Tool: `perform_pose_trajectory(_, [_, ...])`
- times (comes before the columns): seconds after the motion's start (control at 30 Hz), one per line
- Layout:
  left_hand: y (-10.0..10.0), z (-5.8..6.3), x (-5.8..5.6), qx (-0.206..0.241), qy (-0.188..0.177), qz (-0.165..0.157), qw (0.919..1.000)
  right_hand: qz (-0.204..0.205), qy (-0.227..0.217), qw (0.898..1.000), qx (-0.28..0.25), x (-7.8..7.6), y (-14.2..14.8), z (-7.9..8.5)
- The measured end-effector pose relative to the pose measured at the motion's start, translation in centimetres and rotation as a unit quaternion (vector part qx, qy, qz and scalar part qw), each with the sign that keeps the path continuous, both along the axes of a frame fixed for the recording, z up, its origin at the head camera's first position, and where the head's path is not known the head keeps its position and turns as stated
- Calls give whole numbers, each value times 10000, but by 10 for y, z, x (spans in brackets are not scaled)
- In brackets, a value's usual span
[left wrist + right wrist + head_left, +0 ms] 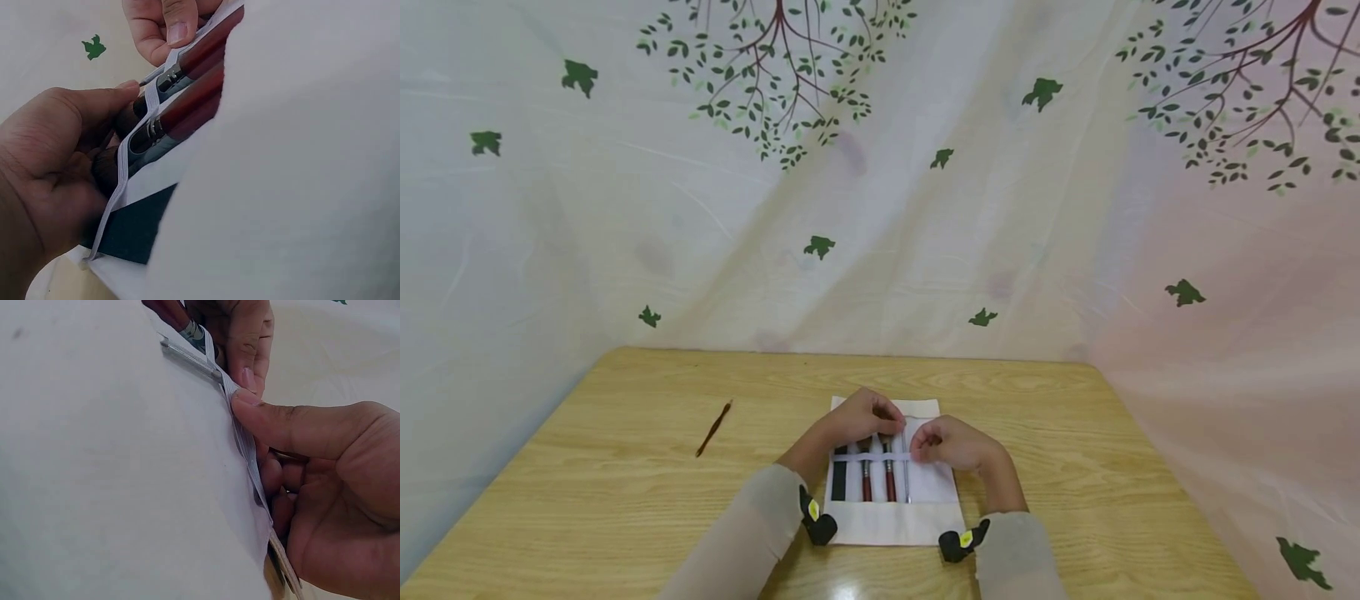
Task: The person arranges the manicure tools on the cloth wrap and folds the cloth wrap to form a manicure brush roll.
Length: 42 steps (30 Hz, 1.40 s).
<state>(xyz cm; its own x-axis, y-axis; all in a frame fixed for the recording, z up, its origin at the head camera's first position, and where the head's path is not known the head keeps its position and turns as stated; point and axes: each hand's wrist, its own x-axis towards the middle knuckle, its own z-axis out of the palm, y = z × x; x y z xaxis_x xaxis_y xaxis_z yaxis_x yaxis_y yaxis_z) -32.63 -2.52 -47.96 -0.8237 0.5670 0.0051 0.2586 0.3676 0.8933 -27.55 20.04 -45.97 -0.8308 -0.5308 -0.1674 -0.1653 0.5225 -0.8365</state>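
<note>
An unrolled white cloth tool roll (pixel 895 525) lies on the table with an elastic band (pixel 240 434) across it. Under the band sit two brushes with red-brown handles (pixel 890 483), a dark flat strip (pixel 838 479) and a thin silver rod-like tool (pixel 194 361). My left hand (pixel 865 415) is over the brush heads, its thumb and fingertips pinching the upper end of the thin tool. My right hand (pixel 955 442) pinches the elastic band between thumb and fingers, just right of that tool. In the right wrist view the cloth hides the tool's lower end.
A slim brown stick-like tool (pixel 713 429) lies on the wooden table (pixel 625 483) to the left of the roll. Behind the table hangs a pale curtain (pixel 737 275) printed with leaves and branches. Each wrist wears a small black camera (pixel 820 525).
</note>
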Motion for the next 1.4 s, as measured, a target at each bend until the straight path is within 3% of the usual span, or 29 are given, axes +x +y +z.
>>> perform_pose_trajectory(0.2, [-3,3,-4,-319,335,-617,9970,-2,5,10000,-39,0,0,-1])
perform_pose_trajectory(0.43, [-2,5,-3,-503,493,-883,9936,6,-21,9999,-104,-1,0,-1])
perform_pose_trajectory(0.63, [-2,3,-4,-557,589,-974,9919,-52,50,10000,-65,-1,0,0])
perform_pose_trajectory(0.8, [-2,3,-3,-493,664,-1039,9911,-193,486,9983,239,0,3,3])
perform_pose_trajectory(1.1, [-2,0,-2,-628,759,-937,9907,-580,849,9927,622,5,11,19])
perform_pose_trajectory(1.4, [-2,-3,-4,-471,652,-936,9924,-439,729,9949,540,2,12,31])
